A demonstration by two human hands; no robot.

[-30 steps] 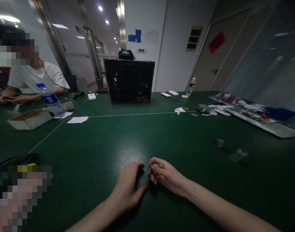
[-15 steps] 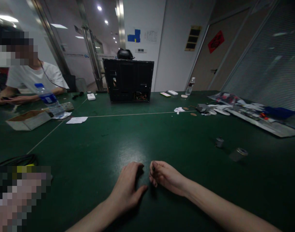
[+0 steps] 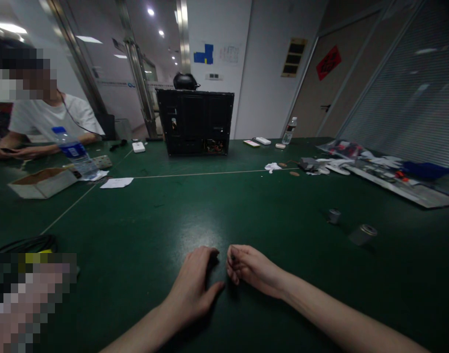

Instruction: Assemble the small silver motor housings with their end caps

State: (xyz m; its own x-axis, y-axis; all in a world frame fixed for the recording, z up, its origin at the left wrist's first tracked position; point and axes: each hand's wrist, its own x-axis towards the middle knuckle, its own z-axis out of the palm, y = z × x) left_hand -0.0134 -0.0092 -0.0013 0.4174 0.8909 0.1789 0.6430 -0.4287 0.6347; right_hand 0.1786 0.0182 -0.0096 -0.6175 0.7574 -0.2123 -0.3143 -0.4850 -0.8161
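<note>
My left hand rests palm down on the green table, its fingers curled at the tips. Just to its right, my right hand lies with its fingers curled inward, pinching something small and dark that I cannot make out. The fingertips of both hands nearly meet. Two small metal cylinders lie on the table to the right, well away from my hands.
A black computer case stands at the table's far side. A person in a white shirt sits far left behind a water bottle and a cardboard box. Clutter and a long board lie right; black cable left.
My right hand's fingers have curled in slightly. My left hand has stayed where it was.
</note>
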